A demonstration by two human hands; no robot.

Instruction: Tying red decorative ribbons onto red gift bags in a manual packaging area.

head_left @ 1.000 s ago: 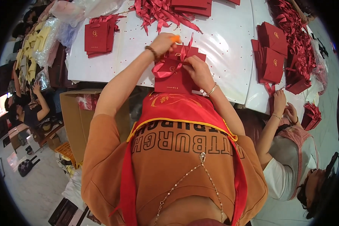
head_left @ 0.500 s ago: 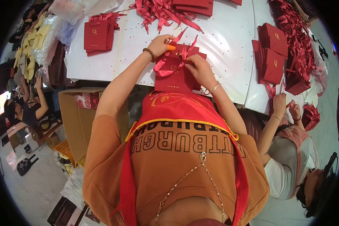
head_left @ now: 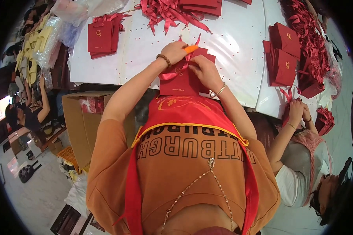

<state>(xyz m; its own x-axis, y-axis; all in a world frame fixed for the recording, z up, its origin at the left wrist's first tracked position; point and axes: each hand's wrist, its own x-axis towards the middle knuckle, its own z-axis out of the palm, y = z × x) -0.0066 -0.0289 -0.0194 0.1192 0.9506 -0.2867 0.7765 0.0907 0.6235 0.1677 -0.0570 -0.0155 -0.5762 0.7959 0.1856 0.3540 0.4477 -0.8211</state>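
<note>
A small dark red paper gift bag (head_left: 179,85) with gold print stands at the table's near edge, against my apron. Behind it part of another red bag (head_left: 208,56) shows. My left hand (head_left: 173,53) is closed at the bag's top, pinching the shiny red ribbon (head_left: 170,76). One of its fingers wears an orange finger cover (head_left: 191,49). My right hand (head_left: 205,72) is closed too, with thumb and forefinger gripping the ribbon near its crossing. A loop of ribbon hangs over the bag's front left, while two tails point away from me. The fingers partly hide the crossing.
Stacked red bags (head_left: 102,37) stand far left on the white table (head_left: 139,64). Loose red ribbons (head_left: 164,15) lie at the far side. More bags (head_left: 284,55) are at right, where a co-worker's hands (head_left: 297,111) handle a red bag. A cardboard box (head_left: 78,129) stands left.
My left hand has moved right and slightly nearer, closing in on my right hand. The ribbon loop has become smaller and lower. The co-worker's hands have come together on a bag.
</note>
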